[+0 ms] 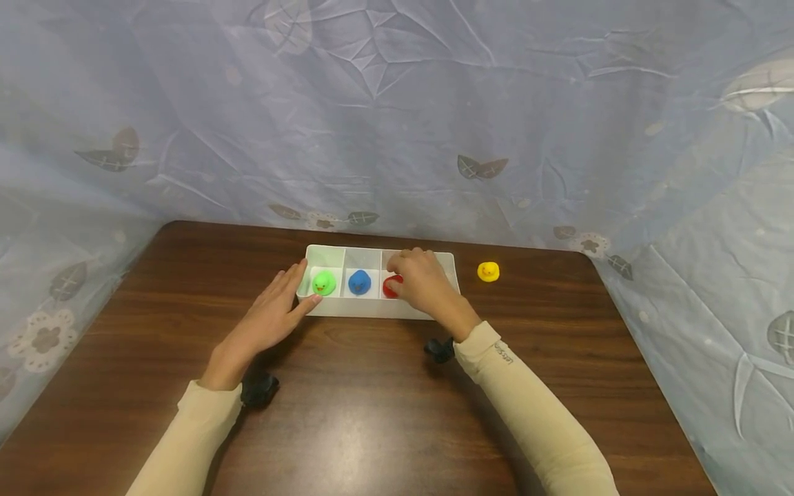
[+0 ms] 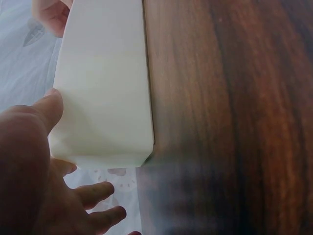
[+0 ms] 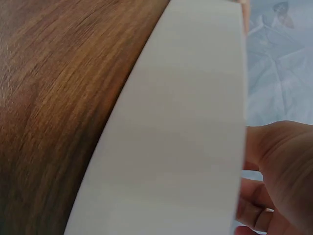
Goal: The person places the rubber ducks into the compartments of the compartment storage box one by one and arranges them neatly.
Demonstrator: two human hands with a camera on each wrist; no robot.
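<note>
My right hand [image 1: 424,279] is pinching the red duck [image 1: 389,288], I think, half hiding it; yellow duck [image 1: 488,272] at its 3 o'clock. Left hand [image 1: 271,315]: fingers straight, touching the tray [image 1: 366,308].

Small dark lettering [image 1: 504,353] on the cream right sleeve [image 1: 536,413], near the cuff, seemingly starting "Lets", rest unclear

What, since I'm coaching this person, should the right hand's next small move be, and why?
The right hand should probably loosen its hold on the red duck and lift away. That duck looks already down in the tray, beside the blue duck's compartment; the left hand touches the tray's left end, and the yellow duck sits outside it.
</note>
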